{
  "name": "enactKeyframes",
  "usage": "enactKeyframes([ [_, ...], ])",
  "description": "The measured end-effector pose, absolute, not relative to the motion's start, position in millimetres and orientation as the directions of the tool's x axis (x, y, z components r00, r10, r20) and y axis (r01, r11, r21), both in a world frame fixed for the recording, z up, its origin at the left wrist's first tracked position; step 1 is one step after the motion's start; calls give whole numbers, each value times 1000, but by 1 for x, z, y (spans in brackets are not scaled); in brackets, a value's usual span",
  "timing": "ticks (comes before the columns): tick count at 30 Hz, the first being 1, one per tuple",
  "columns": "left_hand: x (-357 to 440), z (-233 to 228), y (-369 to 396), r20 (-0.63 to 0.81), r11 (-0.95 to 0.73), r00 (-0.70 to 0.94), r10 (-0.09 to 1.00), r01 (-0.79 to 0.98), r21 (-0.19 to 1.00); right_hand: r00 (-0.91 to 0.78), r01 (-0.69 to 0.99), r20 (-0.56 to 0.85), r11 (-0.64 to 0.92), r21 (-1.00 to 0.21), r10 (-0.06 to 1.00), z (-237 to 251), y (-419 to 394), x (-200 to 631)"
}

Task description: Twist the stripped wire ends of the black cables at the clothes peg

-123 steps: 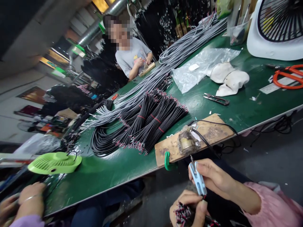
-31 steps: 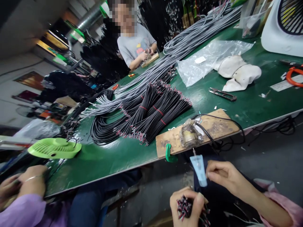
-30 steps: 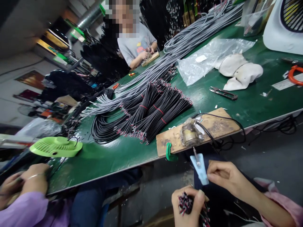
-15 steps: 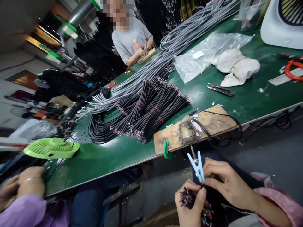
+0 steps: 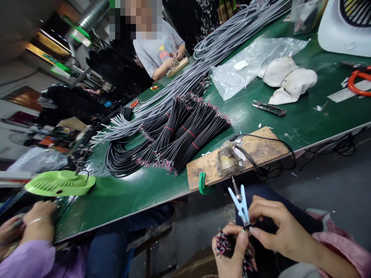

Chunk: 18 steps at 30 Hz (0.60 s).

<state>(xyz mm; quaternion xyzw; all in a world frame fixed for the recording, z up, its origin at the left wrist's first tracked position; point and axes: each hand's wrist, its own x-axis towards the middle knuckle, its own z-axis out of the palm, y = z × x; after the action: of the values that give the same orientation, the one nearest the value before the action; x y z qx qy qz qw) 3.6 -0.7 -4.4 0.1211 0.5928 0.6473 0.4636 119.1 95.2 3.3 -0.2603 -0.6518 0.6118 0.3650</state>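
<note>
My left hand (image 5: 232, 253) is closed around a bundle of black cables (image 5: 222, 244) with red, white and black wire ends sticking out. Its thumb and forefinger pinch one black cable end (image 5: 247, 227) at the top. A light blue clothespin (image 5: 241, 204) stands with its jaws at that cable end and its handles pointing up. My right hand (image 5: 278, 224) is closed in a pinch beside the jaws; what its fingertips grip is hidden. Just above the clothespin, a metal rod with a narrow tip (image 5: 236, 186) points up toward the wooden board (image 5: 269, 143).
A clumped block (image 5: 228, 160) sits on the board, beside a green clamp (image 5: 203, 183). Tied black cables (image 5: 188, 135), grey cables (image 5: 220, 46), snips (image 5: 269, 109) and white gloves (image 5: 292, 79) lie on the green table (image 5: 116, 200). Another person's hand (image 5: 40, 220) is at left; a person sits opposite.
The clothespin has stayed at the cable end while my fingers shifted slightly around it. The wire ends in my left hand have tilted a little left. The whole view has shifted slightly.
</note>
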Motion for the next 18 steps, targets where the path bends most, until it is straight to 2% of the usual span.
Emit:
enactKeyframes([
  [4,3,-5,0,-305,89,-511,803,-404,910,-614,-169,52,-66,-983,787,4,95,116],
  [8,0,-5,2,-253,87,-463,849,-350,933,-553,-250,44,-115,-961,832,0,89,114],
  [10,-2,-3,4,-192,63,-455,870,-284,957,-632,-326,-6,-273,-905,775,-6,88,113],
  [13,-6,1,8,-74,-3,-453,888,-166,986,-811,-355,-97,-617,-702,577,-15,94,108],
  [15,-8,4,10,-15,-37,-464,886,-103,994,-819,-370,-128,-686,-626,559,-15,102,103],
  [18,-11,9,11,54,-87,-476,878,-49,995,-779,-415,-137,-666,-620,612,-5,117,94],
])
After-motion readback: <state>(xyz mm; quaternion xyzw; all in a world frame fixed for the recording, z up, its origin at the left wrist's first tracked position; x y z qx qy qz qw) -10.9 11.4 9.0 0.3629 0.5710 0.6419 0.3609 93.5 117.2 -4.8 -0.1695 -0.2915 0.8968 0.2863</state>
